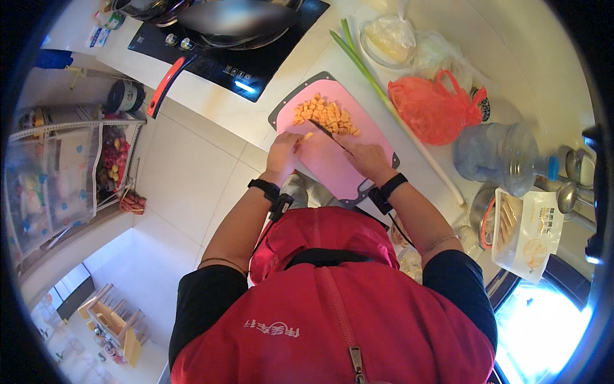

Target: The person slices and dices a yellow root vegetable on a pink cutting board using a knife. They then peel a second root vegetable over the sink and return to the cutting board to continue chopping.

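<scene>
A pink cutting board (320, 160) with dark grey corners lies on the counter in front of me. On its far half sits a heap of diced orange vegetable (327, 116), which looks like carrot. My right hand (369, 160) is closed round the handle of a knife, and the dark blade (322, 128) points away to the left, along the near side of the heap. At the board's left edge my left hand (285, 153) has its fingers bent together on a small carrot piece (307, 136) close to the blade.
Beyond the board is a black cooktop (236, 80) with a pan whose red-and-black handle (167, 86) juts over the counter edge. Along the right lie a long green onion (384, 96), a red plastic bag (425, 109), a large water bottle (495, 153) and a white packet (527, 233).
</scene>
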### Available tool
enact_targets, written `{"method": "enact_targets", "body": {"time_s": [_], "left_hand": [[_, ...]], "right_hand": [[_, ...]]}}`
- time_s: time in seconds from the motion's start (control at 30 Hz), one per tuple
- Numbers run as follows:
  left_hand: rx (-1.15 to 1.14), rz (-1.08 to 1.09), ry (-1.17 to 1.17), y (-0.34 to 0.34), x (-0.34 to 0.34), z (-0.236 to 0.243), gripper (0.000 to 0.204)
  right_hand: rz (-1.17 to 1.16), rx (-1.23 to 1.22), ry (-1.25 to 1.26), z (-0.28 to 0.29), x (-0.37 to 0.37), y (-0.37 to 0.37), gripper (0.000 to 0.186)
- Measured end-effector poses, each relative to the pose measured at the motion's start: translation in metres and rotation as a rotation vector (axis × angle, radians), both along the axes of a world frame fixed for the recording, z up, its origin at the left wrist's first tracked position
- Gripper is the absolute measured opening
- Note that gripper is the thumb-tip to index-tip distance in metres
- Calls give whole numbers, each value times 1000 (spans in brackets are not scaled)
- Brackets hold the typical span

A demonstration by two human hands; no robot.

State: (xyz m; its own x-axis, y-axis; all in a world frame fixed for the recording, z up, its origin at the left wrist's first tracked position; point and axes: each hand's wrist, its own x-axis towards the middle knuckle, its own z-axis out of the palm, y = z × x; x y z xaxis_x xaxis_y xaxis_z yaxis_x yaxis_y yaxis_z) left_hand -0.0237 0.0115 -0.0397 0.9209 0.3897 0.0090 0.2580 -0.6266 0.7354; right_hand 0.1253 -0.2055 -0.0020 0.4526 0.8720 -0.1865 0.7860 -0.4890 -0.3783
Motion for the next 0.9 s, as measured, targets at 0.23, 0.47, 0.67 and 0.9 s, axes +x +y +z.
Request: {"method": "enact_targets", "body": {"time_s": [0.23, 0.47, 0.67, 0.9], "left_hand": [[53, 14, -58, -10, 5, -6, 15], [99, -18, 9, -9, 7, -3, 12], [-65, 151, -48, -11, 4, -1, 13], [-90, 139, 42, -10, 9, -2, 14]], "right_hand": [[-72, -235, 29, 28, -48, 3, 62], [-52, -311, 21, -4, -55, 22, 62], [-155, -270, 125, 6, -50, 21, 65], [-7, -231, -57, -9, -67, 13, 63]]}}
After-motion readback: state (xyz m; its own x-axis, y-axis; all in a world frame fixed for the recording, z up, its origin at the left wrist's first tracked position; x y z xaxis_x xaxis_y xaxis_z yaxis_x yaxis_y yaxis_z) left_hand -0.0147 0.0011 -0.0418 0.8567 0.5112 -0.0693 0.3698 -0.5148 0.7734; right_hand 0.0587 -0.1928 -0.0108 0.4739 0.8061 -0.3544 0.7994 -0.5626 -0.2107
